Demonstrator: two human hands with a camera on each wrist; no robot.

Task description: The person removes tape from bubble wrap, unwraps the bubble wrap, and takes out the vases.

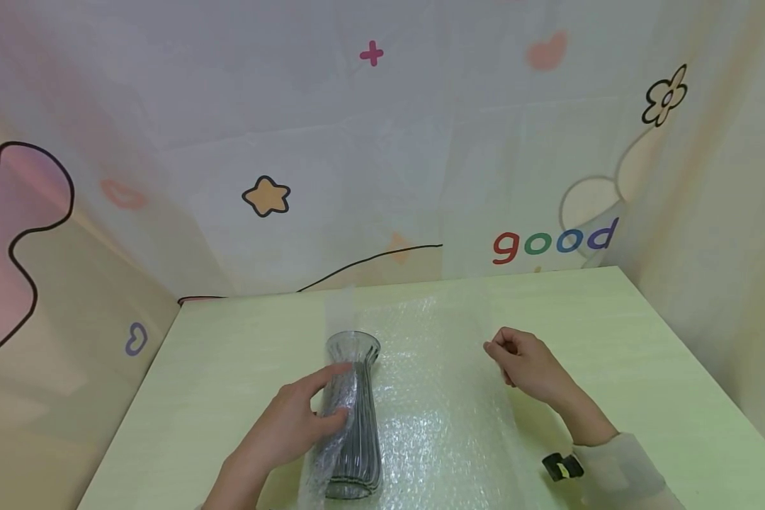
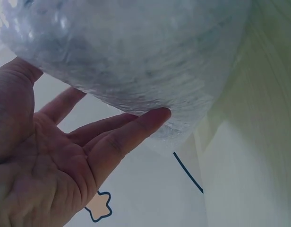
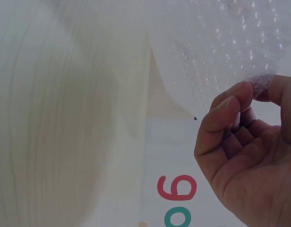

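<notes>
A ribbed clear glass vase with a flared rim lies on a sheet of bubble wrap, its mouth toward the far edge. The wrap's left edge is folded up over the vase's left side. My left hand is at that side, its fairly straight fingers touching the wrap over the glass; in the left wrist view the fingertips rest against the wrapped surface. At the sheet's right edge my right hand pinches the bubble wrap between thumb and curled fingers, plainly seen in the right wrist view.
A pale green table carries everything. Near the right sleeve lies a small black object with a yellowish mark. A printed cloth backdrop stands along the table's back and sides.
</notes>
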